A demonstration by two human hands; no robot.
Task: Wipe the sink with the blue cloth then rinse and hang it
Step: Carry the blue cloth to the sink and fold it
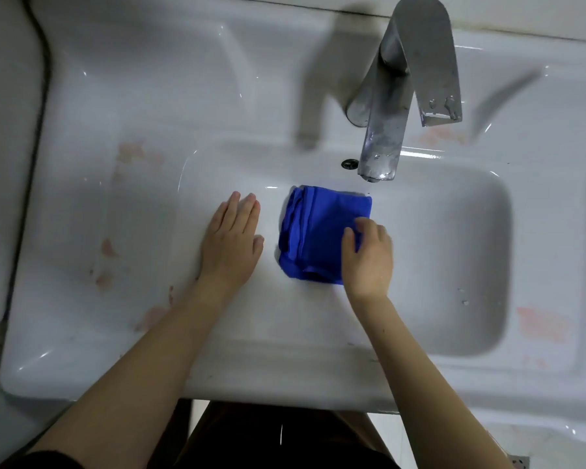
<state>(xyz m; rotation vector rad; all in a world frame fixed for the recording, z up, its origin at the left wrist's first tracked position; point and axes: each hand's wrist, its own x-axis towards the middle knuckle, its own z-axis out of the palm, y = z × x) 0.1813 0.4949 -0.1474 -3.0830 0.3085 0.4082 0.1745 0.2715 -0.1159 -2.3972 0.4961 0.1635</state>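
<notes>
A folded blue cloth (315, 231) lies in the white sink (454, 265) below the tap (383, 137). The right hand (369, 255) grips its edge with curled fingers; the left hand (232, 238) rests flat alongside.

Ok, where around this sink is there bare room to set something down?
Free: the right half of the white ceramic basin, between the right hand and its right wall; also the flat ledge left of the left hand. Crowded: centre, where both hands and the folded blue cloth sit below the grey metal faucet.
</notes>
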